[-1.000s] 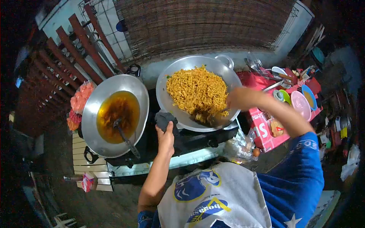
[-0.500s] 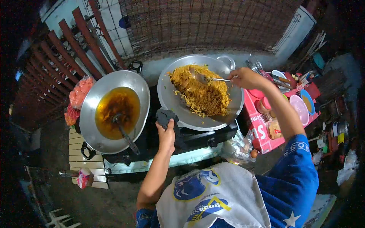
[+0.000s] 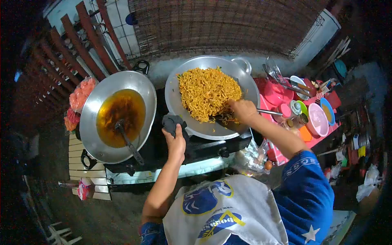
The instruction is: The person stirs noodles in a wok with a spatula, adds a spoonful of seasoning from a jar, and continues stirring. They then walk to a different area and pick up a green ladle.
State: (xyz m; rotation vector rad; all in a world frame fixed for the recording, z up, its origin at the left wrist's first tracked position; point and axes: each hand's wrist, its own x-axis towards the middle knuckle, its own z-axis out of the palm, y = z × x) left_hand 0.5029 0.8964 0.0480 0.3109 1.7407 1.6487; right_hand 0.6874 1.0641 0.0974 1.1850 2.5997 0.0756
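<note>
A big metal wok holds a heap of yellow-brown noodles. My left hand is closed on a bunched dark cloth at the near left rim of this wok; the cloth hides whatever handle lies under it. Over the wok's right side, my right hand grips a metal spatula. Its handle sticks out to the right behind my fist, and its blade is down at the near right edge of the noodles, mostly hidden.
To the left, a second wok holds brown oil, with a ladle resting in it. Both woks stand on a black stove. On the right, a pink-covered table bears bowls, jars and utensils. Bagged orange food hangs at left.
My right hand has come down and nearer from the wok's far right rim, turning the spatula so its handle points right. The noodles are heaped differently. My left hand keeps its hold on the cloth.
</note>
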